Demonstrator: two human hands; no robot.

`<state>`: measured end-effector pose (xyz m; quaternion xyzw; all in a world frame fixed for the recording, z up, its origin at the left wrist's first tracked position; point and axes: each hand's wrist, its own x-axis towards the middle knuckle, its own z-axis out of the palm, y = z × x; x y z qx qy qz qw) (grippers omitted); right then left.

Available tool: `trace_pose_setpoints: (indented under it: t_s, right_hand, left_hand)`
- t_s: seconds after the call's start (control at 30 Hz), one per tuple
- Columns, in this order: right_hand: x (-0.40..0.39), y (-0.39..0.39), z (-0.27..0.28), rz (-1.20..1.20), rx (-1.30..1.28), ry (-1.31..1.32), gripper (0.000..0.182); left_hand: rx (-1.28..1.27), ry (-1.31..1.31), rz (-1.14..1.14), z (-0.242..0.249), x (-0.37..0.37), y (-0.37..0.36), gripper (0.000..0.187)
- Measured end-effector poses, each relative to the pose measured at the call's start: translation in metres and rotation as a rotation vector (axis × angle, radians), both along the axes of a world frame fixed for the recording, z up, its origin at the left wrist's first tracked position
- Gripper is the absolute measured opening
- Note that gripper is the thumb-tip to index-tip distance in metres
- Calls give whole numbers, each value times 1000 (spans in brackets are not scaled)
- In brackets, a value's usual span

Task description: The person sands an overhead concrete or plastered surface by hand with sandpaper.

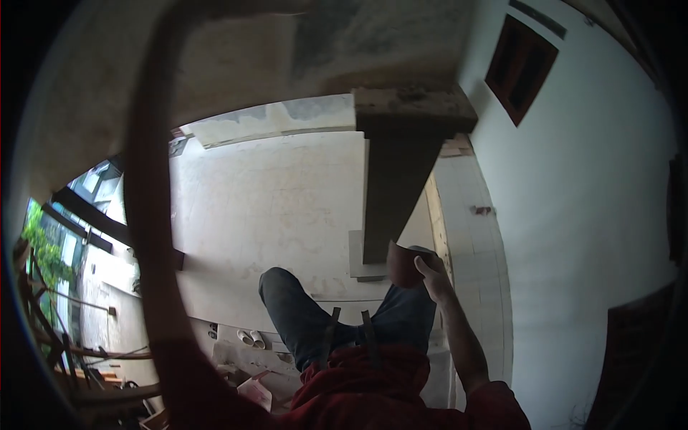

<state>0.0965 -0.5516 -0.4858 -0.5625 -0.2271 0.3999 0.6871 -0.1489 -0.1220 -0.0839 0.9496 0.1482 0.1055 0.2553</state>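
Observation:
My right hand (431,274) holds a curved reddish-brown sheet, which looks like sandpaper (403,266), over my right knee. The thumb presses on the sheet's face and the fingers are behind it. My left arm (152,208) reaches up along the left side, blurred, and bends toward the top edge. There my left hand (269,7) is dim and mostly cut off, close to a grey plastered surface (236,64) overhead. Its fingers cannot be made out.
A dark column (395,193) with a wide capital stands in front of me. The pale tiled floor (265,193) lies far below. White slippers (251,338) sit near my legs. A white wall (573,215) rises on the right, and wooden frames (64,337) stand at left.

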Motion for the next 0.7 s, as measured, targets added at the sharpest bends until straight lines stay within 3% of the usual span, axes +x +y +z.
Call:
trace_pose_setpoints:
  t_s: [0.1, 0.2, 0.23, 0.3, 0.33, 0.4, 0.47, 0.57, 0.7]
  right_hand:
    - [12, 55, 47, 264, 192, 10, 20]
    - [18, 99, 128, 497, 347, -78, 19]
    - [14, 111, 162, 495, 181, -190, 20]
    - [17, 134, 195, 448, 31, -704, 23]
    - [18, 143, 207, 416, -49, -957, 24]
    - [14, 155, 214, 396, -80, -1153, 32]
    - [12, 168, 221, 329, -148, -1427, 35]
    - [9, 182, 244, 307, -146, -1517, 46]
    - [33, 225, 312, 156, 213, -1625, 50]
  left_hand:
    - [-448, -401, -108, -100, 23, -56, 92]
    - [-1005, -631, -297, -207, 85, -119, 96]
    - [-1130, -670, -361, -233, 97, -133, 98]
    - [-1280, -709, -437, -274, 96, -169, 101]
    - [-1302, -719, -459, -285, 92, -181, 102]
    - [-1249, -731, -463, -282, 79, -187, 105]
    - [-1129, -701, -405, -263, 74, -183, 95]
    - [-1182, -600, -92, -254, 63, -176, 68]
    - [-732, -644, 47, -212, 44, -140, 55]
